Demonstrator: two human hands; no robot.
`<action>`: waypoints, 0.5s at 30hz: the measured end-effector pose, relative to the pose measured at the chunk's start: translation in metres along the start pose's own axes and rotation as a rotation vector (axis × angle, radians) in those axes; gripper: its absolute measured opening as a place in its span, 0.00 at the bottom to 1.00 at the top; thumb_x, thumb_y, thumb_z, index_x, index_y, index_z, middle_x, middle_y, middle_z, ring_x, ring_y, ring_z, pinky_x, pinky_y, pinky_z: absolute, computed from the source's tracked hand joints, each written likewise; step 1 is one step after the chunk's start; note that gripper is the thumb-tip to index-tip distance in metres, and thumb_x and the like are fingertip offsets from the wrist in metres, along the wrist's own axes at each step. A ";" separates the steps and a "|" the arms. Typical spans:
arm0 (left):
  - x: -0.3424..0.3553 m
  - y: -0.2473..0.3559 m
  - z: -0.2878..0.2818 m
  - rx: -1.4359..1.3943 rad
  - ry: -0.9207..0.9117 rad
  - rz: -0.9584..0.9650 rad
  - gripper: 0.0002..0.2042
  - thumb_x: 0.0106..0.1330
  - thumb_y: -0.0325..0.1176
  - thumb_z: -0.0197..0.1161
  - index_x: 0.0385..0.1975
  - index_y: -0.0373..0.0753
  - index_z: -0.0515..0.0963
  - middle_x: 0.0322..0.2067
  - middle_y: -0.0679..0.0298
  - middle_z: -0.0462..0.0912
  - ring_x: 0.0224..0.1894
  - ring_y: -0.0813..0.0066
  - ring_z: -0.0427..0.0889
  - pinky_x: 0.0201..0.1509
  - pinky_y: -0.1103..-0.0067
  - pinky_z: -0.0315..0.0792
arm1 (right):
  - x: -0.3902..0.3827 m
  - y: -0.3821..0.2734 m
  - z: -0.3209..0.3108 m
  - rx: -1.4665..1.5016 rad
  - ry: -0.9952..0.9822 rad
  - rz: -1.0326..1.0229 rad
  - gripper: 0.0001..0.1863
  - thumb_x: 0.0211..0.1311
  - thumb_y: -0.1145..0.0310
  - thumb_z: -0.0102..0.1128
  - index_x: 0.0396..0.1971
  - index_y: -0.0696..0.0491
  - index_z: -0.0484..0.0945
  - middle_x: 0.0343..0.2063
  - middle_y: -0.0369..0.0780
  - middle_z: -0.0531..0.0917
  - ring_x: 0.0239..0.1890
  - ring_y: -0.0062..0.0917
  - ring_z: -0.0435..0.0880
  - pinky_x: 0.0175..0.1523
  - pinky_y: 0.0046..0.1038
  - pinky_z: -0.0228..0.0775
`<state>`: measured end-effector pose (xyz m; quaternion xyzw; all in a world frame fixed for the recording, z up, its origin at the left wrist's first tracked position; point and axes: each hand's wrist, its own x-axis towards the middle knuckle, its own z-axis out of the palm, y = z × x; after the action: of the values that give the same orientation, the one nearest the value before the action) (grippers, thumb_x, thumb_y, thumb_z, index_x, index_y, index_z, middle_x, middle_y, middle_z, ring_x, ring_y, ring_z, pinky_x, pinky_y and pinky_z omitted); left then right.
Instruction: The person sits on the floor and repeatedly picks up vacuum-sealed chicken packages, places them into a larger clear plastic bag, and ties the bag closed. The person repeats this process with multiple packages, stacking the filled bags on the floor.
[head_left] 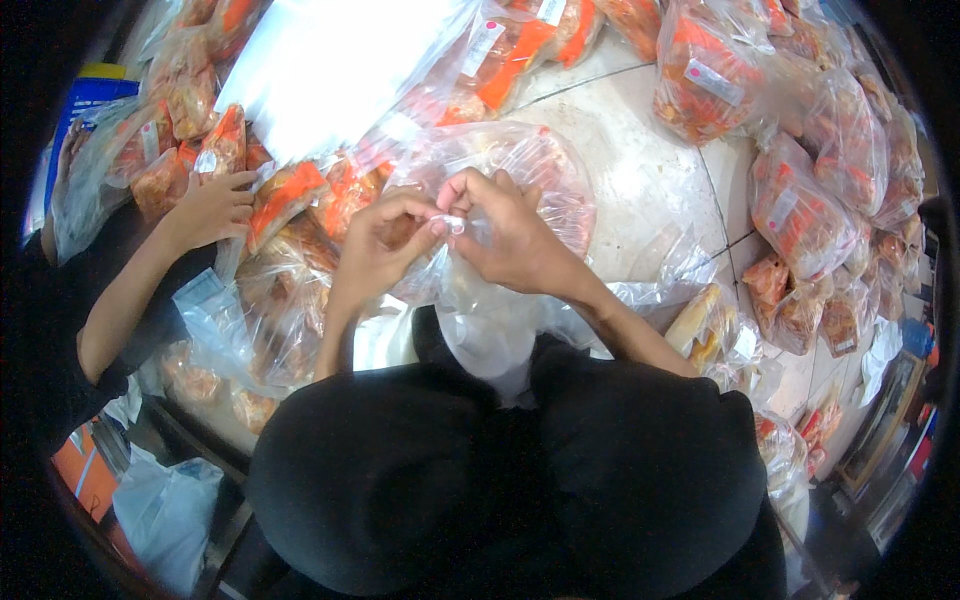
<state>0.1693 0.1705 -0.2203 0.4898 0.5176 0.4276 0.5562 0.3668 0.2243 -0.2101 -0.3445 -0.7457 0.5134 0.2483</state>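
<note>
My left hand (383, 240) and my right hand (505, 232) meet above my knees, both closed in a pinch. Between their fingertips is a small white twisted strip (449, 221) with a loop at one end; whether it is a tie or a twisted bag neck, I cannot tell. Beneath my right hand hangs a translucent plastic bag (488, 335), falling between my knees. Just beyond the hands, a large clear bag (555, 180) with pinkish contents lies on the floor, partly hidden by my right hand.
On the left, another person's hand (207, 212) touches the orange-labelled packs (285, 200). A bright white sheet (335, 70) lies at the far left. Clear bags of orange-brown packs (810, 210) crowd the right side of the tiled floor (640, 120). A pale bag (168, 515) sits at lower left.
</note>
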 end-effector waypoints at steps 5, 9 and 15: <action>0.006 -0.004 0.001 0.162 0.038 -0.034 0.04 0.68 0.25 0.62 0.37 0.31 0.79 0.36 0.66 0.78 0.40 0.82 0.76 0.45 0.83 0.69 | -0.005 0.005 0.010 -0.207 0.137 -0.108 0.16 0.54 0.75 0.66 0.42 0.50 0.75 0.36 0.36 0.79 0.45 0.30 0.74 0.52 0.33 0.58; 0.007 -0.002 -0.001 0.229 0.000 -0.069 0.06 0.72 0.27 0.58 0.39 0.32 0.79 0.39 0.67 0.79 0.41 0.84 0.76 0.45 0.84 0.70 | -0.005 0.009 0.013 -0.235 0.258 -0.214 0.10 0.54 0.77 0.65 0.36 0.53 0.77 0.36 0.39 0.80 0.41 0.34 0.75 0.49 0.35 0.62; 0.012 0.008 0.006 0.545 0.076 0.125 0.03 0.62 0.26 0.62 0.31 0.34 0.77 0.31 0.64 0.75 0.37 0.71 0.73 0.44 0.76 0.66 | 0.002 0.009 0.003 -0.345 0.199 -0.384 0.06 0.55 0.78 0.63 0.32 0.57 0.75 0.32 0.43 0.77 0.36 0.38 0.73 0.45 0.37 0.65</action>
<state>0.1765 0.1825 -0.2147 0.6359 0.6028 0.3239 0.3568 0.3661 0.2263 -0.2197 -0.2826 -0.8458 0.2861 0.3507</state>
